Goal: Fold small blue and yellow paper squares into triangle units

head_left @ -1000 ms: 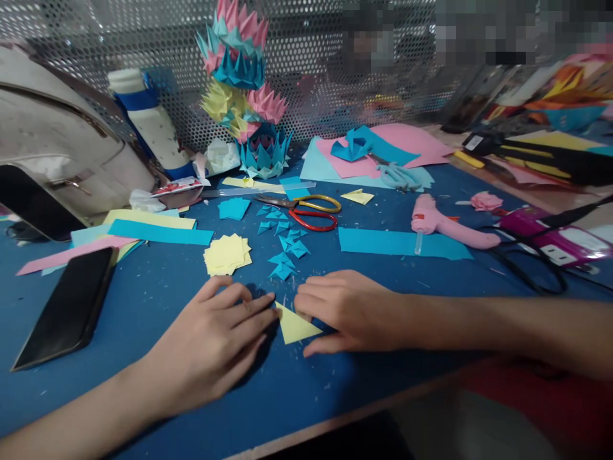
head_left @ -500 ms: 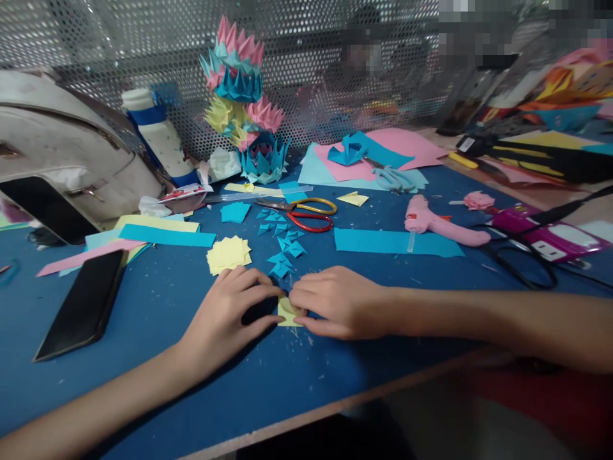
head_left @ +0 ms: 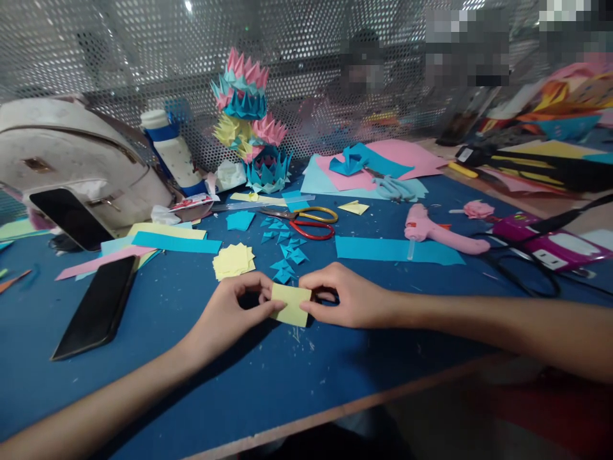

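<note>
A small yellow piece of paper (head_left: 291, 305) is held between my two hands, just above the blue table (head_left: 268, 390). My left hand (head_left: 239, 303) pinches its left edge, thumb on top and fingers behind. On the opposite edge, my right hand (head_left: 342, 297) grips it the same way. Beyond my left hand lies a stack of yellow paper squares (head_left: 234, 261). Several folded blue paper triangles (head_left: 283, 271) are scattered just past the yellow piece. Scissors (head_left: 311, 223) with red and yellow handles rest behind them.
At the left are a black phone (head_left: 98, 306), paper strips (head_left: 177, 241) and a white backpack (head_left: 62, 153). A folded-paper model (head_left: 242, 121) stands by the perforated metal panel. A blue strip (head_left: 383, 249), a pink glue gun (head_left: 440, 231) and its cable lie to the right.
The yellow paper has been lifted and tilted toward me, where before it lay flat under my fingers. Both hands now hold its side edges. The view has shifted slightly.
</note>
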`<state>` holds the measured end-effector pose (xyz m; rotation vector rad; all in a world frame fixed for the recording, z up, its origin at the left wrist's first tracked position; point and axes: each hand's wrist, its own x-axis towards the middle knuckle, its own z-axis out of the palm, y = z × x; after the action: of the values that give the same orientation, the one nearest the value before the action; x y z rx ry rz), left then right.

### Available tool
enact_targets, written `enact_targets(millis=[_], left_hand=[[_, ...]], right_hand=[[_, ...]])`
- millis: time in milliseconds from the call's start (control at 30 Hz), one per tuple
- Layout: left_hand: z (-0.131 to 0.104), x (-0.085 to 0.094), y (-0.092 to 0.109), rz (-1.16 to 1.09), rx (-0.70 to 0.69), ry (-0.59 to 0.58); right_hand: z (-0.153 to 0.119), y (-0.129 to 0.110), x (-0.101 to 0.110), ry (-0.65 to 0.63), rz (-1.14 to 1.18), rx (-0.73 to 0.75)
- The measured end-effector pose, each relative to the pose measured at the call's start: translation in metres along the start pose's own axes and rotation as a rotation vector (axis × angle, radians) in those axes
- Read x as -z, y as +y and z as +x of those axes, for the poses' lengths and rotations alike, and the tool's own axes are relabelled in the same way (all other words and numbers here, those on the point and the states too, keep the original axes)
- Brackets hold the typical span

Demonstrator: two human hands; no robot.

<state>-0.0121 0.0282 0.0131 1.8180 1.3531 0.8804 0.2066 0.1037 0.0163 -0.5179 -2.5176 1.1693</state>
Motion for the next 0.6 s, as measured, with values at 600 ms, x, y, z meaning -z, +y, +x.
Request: enact_targets(millis=[600], left_hand=[[-0.021,-0.008,-0.004,0.234,-0.278,-0.064]], right_hand=[[-0.004,0.001,0.0,-0.104,-0.369,-0.033]])
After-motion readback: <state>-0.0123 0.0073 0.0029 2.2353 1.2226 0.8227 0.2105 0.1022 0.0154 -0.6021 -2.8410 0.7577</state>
